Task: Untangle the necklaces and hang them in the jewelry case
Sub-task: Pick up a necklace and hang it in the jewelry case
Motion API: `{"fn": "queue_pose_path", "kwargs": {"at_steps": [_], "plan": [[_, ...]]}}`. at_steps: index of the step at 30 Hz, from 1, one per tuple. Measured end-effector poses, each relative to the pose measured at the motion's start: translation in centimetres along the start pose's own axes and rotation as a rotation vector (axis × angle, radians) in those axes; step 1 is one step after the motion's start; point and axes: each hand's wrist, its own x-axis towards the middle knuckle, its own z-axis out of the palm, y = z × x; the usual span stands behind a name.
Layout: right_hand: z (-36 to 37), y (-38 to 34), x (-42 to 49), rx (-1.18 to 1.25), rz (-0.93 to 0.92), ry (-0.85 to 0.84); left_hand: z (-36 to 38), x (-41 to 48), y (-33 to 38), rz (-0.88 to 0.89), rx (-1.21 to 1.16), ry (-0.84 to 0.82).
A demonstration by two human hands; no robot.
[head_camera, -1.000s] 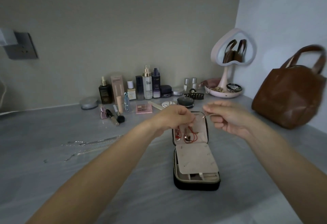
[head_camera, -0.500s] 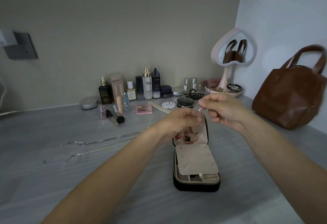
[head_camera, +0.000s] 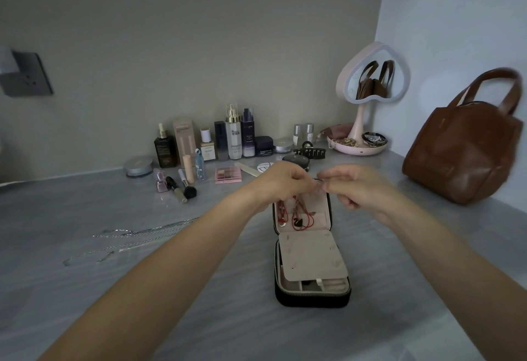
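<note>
- Grey marbled stone countertop (head_camera: 85,303) fills the lower part of the head view and meets a beige back wall (head_camera: 199,32) and a pale bluish side wall (head_camera: 456,18) in the far right corner.
- On the back wall at the left sits a dark grey socket plate (head_camera: 27,75).
- Along the back wall stands a row of cosmetic bottles and jars (head_camera: 233,138). A pink eyeshadow palette (head_camera: 228,175) and a black hair claw (head_camera: 309,152) lie just in front of them.
- In the corner stands a pink heart-shaped mirror (head_camera: 346,81), and a brown leather handbag (head_camera: 462,152) stands upright against the side wall.
- Centre, on the counter, lies a small black zip-around jewelry case (head_camera: 312,299). It is open, and its long axis runs straight away from the person.
- Its base is the nearer half, partly covered by a beige flap (head_camera: 310,255). Its lid is the far half, with the lining facing the person.
- A red cord necklace (head_camera: 309,222) with a black swan pendant (head_camera: 298,221) hangs inside the lid.
- Thin silver chain necklaces (head_camera: 137,232) lie loose on the counter well left of the case. They stretch lengthways left to right, and their right ends pass behind the left forearm.
- Left hand (head_camera: 285,183) and right hand (head_camera: 356,186) meet just above the lid's far edge. Their curled fingertips are together, pinching a thin strand (head_camera: 318,180) too fine to identify.
</note>
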Motion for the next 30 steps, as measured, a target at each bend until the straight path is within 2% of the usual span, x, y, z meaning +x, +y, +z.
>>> {"fn": "queue_pose_path", "kwargs": {"at_steps": [4,10,14,17,21,26,30], "plan": [[0.6,0.5,0.5,0.209,0.022,-0.129,0.4,0.3,0.6,-0.023,0.077,-0.013],[0.9,1.3,1.0,0.112,0.049,-0.170,0.4,0.4,0.0,-0.049,0.092,0.025],[1.0,1.5,1.3,-0.130,-0.064,-0.070,0.2,0.5,-0.4,-0.048,0.204,0.034],[1.4,1.2,1.9,-0.283,-0.166,-0.065,-0.3,0.3,-0.8,-0.025,0.310,0.087],[2.1,0.3,2.9,-0.408,-0.283,-0.058,-1.5,-0.2,-1.9,-0.020,0.170,0.249],[3.3,-0.7,3.5,-0.622,-0.415,0.033,-0.6,0.1,-2.8,-0.124,0.205,0.179],[3.7,-0.7,3.6,-0.750,-0.481,0.071,0.7,1.2,-3.4,-0.120,0.217,0.267]]}}
